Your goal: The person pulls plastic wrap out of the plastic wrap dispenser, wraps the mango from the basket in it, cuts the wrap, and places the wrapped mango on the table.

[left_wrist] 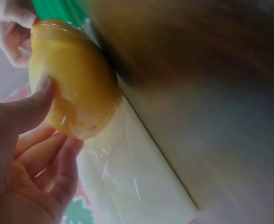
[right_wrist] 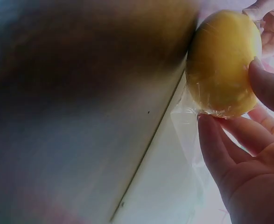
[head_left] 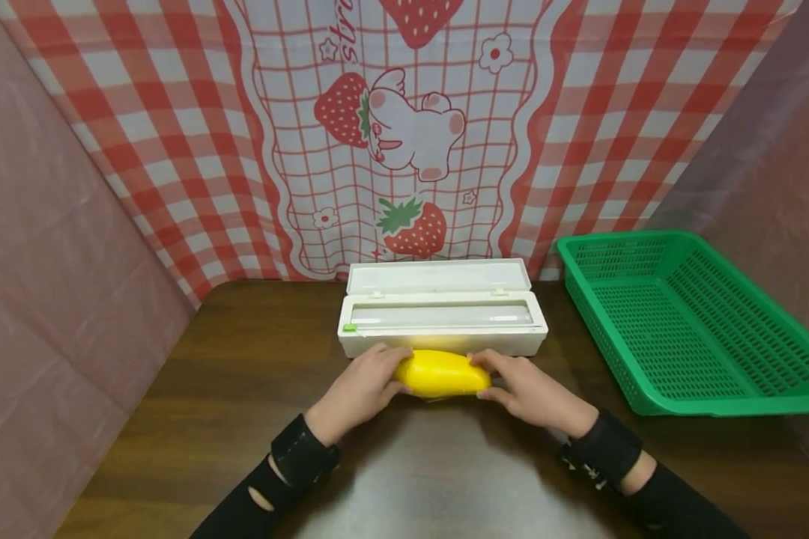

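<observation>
A smooth yellow mango [head_left: 441, 373] lies lengthwise between both hands, just in front of the white cling film dispenser [head_left: 512, 343]. Clear cling film [right_wrist: 186, 105] wraps its surface, with wrinkles and a loose edge showing in the right wrist view. My left hand [head_left: 364, 385] grips the left end, thumb on the near side and fingers beyond. At the opposite end, my right hand [head_left: 529, 389] pinches the mango between thumb and fingers. The dispenser's lid [head_left: 438, 277] is raised, and a film roll [head_left: 438, 315] shows inside.
To the right stands a green plastic basket [head_left: 670, 337] with slotted walls. A small green slider [head_left: 349, 327] sits at the dispenser's left end. Behind the brown wooden table [head_left: 243, 359] hangs a red-and-white checked cloth [head_left: 195, 135] with strawberries; pink cloth [head_left: 54, 299] hangs at the left.
</observation>
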Available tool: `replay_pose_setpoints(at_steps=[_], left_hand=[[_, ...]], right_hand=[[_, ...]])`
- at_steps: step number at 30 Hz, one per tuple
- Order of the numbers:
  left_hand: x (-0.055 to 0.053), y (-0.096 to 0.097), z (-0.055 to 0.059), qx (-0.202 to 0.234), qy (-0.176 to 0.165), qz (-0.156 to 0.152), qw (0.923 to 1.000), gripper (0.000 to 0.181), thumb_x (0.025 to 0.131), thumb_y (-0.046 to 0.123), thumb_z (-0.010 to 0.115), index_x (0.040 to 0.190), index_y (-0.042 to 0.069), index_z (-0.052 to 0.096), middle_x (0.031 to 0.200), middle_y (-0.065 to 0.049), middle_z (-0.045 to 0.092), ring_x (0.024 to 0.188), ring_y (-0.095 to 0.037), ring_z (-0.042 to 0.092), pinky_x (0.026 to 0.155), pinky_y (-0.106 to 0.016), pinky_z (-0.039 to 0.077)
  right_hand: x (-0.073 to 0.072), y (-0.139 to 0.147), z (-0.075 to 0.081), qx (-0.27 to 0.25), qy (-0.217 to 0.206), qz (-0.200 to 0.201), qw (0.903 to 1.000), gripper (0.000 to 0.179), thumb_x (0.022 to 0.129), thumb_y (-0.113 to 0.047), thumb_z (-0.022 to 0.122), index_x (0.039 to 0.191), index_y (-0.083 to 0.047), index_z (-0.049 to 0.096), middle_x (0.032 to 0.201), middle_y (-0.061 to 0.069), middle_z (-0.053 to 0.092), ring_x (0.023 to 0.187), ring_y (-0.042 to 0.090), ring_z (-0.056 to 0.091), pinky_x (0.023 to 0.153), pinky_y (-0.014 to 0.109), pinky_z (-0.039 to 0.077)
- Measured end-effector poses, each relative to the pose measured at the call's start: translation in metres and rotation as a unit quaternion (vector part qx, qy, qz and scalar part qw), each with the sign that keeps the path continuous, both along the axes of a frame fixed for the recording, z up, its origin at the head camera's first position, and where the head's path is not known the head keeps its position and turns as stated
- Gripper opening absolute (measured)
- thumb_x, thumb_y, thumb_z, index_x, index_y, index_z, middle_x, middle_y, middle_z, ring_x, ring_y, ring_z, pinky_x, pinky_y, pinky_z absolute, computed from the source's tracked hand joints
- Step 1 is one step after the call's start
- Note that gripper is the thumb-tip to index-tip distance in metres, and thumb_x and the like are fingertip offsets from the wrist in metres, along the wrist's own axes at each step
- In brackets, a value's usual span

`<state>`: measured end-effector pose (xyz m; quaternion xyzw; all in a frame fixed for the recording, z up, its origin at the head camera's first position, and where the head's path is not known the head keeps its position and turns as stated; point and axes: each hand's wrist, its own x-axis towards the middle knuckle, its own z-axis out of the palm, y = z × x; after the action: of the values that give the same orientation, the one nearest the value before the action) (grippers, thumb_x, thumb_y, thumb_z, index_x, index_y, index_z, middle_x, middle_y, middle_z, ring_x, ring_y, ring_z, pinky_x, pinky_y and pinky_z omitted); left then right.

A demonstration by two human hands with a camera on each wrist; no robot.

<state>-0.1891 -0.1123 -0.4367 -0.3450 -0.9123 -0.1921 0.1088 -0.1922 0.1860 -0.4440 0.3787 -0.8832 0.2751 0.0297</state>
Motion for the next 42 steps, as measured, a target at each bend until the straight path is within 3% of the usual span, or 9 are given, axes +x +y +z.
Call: replay_pose_setpoints(at_steps=[10, 19, 24, 32, 36, 40, 42], left_hand=[[-0.006, 0.004, 0.007, 0.054, -0.089, 0.047, 0.9935, 0.049, 0.080, 0.038, 0.066, 0.118, 0.009, 0.056, 0.114, -0.004, 0.059, 0.100, -0.014, 0.053, 0.087, -0.031, 0.043], [-0.009, 0.006, 0.005, 0.090, -0.122, 0.084, 0.9848, 0.047, 0.083, 0.043, 0.062, 0.119, 0.012, 0.061, 0.115, 0.001, 0.062, 0.103, -0.014, 0.055, 0.089, -0.032, 0.041], [-0.010, 0.007, 0.002, 0.118, -0.138, 0.096, 0.9787, 0.045, 0.086, 0.048, 0.056, 0.117, 0.015, 0.062, 0.110, 0.004, 0.064, 0.098, -0.010, 0.056, 0.086, -0.030, 0.043], [-0.010, 0.010, 0.002, 0.106, -0.153, 0.116, 0.9756, 0.049, 0.090, 0.051, 0.048, 0.120, 0.015, 0.061, 0.114, 0.003, 0.062, 0.100, -0.010, 0.054, 0.088, -0.032, 0.042], [-0.010, 0.014, 0.002, 0.094, -0.134, 0.134, 0.9775, 0.045, 0.092, 0.050, 0.044, 0.114, 0.016, 0.063, 0.101, 0.005, 0.063, 0.087, -0.010, 0.054, 0.080, -0.030, 0.044], [-0.008, 0.021, 0.000, 0.059, -0.076, 0.155, 0.9832, 0.039, 0.096, 0.047, 0.039, 0.095, 0.017, 0.063, 0.075, 0.003, 0.054, 0.071, -0.013, 0.048, 0.066, -0.030, 0.042], [-0.006, 0.023, 0.000, 0.030, -0.043, 0.163, 0.9852, 0.039, 0.097, 0.045, 0.038, 0.093, 0.014, 0.062, 0.076, -0.001, 0.052, 0.074, -0.016, 0.047, 0.067, -0.031, 0.043]], right_hand=[[-0.009, -0.002, 0.001, -0.046, -0.044, -0.009, 0.9980, 0.035, 0.090, -0.032, 0.056, 0.121, -0.017, 0.049, 0.111, -0.007, 0.057, 0.093, 0.007, 0.054, 0.081, 0.035, 0.046], [-0.018, -0.002, 0.001, -0.067, -0.083, -0.033, 0.9938, 0.035, 0.094, -0.032, 0.050, 0.125, -0.015, 0.051, 0.116, -0.004, 0.057, 0.092, 0.012, 0.051, 0.082, 0.034, 0.043], [-0.021, -0.003, -0.001, -0.100, -0.130, -0.054, 0.9850, 0.032, 0.095, -0.034, 0.047, 0.123, -0.018, 0.053, 0.112, -0.004, 0.057, 0.093, 0.016, 0.050, 0.080, 0.035, 0.041], [-0.025, -0.004, -0.006, -0.138, -0.197, -0.078, 0.9675, 0.038, 0.096, -0.035, 0.045, 0.123, -0.009, 0.054, 0.108, 0.005, 0.058, 0.093, 0.020, 0.052, 0.081, 0.035, 0.044], [-0.026, -0.005, -0.006, -0.161, -0.221, -0.083, 0.9582, 0.038, 0.097, -0.034, 0.043, 0.121, -0.007, 0.055, 0.109, 0.008, 0.058, 0.094, 0.021, 0.054, 0.080, 0.035, 0.046], [-0.024, -0.008, -0.005, -0.198, -0.252, -0.081, 0.9438, 0.038, 0.098, -0.034, 0.042, 0.118, -0.004, 0.056, 0.107, 0.011, 0.057, 0.096, 0.022, 0.054, 0.080, 0.034, 0.047], [-0.023, -0.009, -0.005, -0.207, -0.259, -0.080, 0.9401, 0.038, 0.098, -0.033, 0.042, 0.116, -0.002, 0.056, 0.105, 0.012, 0.057, 0.095, 0.022, 0.054, 0.080, 0.034, 0.047]])
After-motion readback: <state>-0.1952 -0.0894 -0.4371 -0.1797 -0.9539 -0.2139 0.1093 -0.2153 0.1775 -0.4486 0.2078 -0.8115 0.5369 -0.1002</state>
